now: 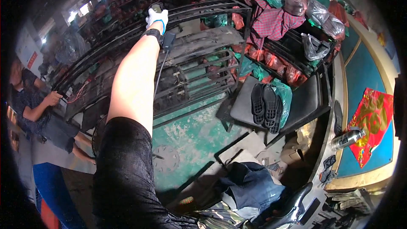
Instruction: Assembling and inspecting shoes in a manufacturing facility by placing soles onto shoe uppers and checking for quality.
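Left hand: a white-gloved left hand [157, 17] is seen at the end of an arm stretched up and away, closed around a small dark object [157, 6] whose kind cannot be told.
Wrist: a dark band [152, 33] is worn there, with a small dark box [168, 40] just beside it and a thin cable [160, 72] hanging down from it.
Right hand: not seen anywhere in the view.
Held object's place: it is kept at the top bars of a black metal frame rack [199, 65], which stands on a worn green floor [190, 135].
Bags: red and green plastic bags [271, 63] are stuffed into the shelves behind the rack; clear and dark bags [322, 19] are piled on top, their contents not readable.
Cloth: a red checked cloth [271, 21] is draped over the shelf edge.
Grey board: a pair of black shoe soles [265, 104] is laid on it, touching a green bag [284, 95].
Can: a silver metal can [347, 138] is lying on its side on the blue-green table [360, 76].
Red sheet: a red printed sheet with gold shapes [373, 121] is spread flat on that table, just beside the can.
Wall sign: a small white sign with a red patch [32, 59] is fixed at the far left.
Other person: a person in dark clothes [29, 106] is seen at the left, one hand [53, 98] at the rack.
Floor heap: a dark blue garment [250, 186] is bundled near the lower edge.
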`<action>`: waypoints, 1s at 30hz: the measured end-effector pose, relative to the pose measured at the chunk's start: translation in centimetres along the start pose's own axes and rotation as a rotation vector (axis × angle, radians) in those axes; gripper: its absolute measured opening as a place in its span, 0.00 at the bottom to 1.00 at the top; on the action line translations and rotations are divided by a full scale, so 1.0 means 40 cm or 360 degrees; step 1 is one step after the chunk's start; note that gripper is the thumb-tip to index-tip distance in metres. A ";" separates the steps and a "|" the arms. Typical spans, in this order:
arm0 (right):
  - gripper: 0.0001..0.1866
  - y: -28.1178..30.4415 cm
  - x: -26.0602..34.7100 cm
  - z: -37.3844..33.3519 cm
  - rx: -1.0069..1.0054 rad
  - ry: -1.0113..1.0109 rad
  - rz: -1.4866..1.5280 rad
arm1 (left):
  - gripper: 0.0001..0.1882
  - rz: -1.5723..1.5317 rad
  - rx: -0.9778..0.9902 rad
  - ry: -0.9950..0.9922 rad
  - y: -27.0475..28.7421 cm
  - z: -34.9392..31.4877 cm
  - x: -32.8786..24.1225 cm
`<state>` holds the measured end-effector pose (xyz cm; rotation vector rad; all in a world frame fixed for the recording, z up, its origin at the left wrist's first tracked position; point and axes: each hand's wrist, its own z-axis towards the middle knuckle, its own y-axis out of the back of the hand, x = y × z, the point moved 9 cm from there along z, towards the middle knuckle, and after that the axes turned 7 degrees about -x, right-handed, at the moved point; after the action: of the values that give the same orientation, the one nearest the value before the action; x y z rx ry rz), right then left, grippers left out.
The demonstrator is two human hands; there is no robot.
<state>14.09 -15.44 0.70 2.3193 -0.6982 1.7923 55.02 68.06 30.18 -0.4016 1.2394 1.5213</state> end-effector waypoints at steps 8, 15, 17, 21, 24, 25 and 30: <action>0.51 0.027 0.022 -0.057 -0.0109 0.0036 -0.0183 | 0.50 -0.0893 -0.0209 -0.0704 0.103 -0.778 -0.259; 0.52 -0.147 0.098 0.016 -0.0013 0.0382 -0.0279 | 0.59 -0.1825 0.2942 0.0678 0.239 -1.827 -0.146; 0.47 -0.239 0.155 0.012 0.0287 0.0714 -0.0033 | 0.66 -0.1383 0.2871 0.0216 0.258 -1.866 -0.063; 0.39 -0.387 0.135 0.025 0.0395 -0.0043 0.0288 | 0.75 -0.1484 0.2415 -0.0271 0.283 -1.755 -0.067; 0.48 -0.364 0.086 0.099 0.0611 0.0638 0.0263 | 0.52 -0.0902 0.2443 -0.0169 0.286 -1.706 -0.059; 0.57 -0.444 0.134 0.015 0.0810 0.0682 0.0012 | 0.45 -0.0941 0.2467 0.0027 0.217 -1.710 0.041; 0.71 -0.503 0.280 -0.117 0.0872 0.0622 -0.0351 | 0.12 -0.1584 0.2171 0.0213 0.127 -1.430 -0.094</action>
<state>20.73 0.98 16.15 2.0895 0.1208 2.4421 32.18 18.19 12.71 -0.1195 1.5286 -0.3062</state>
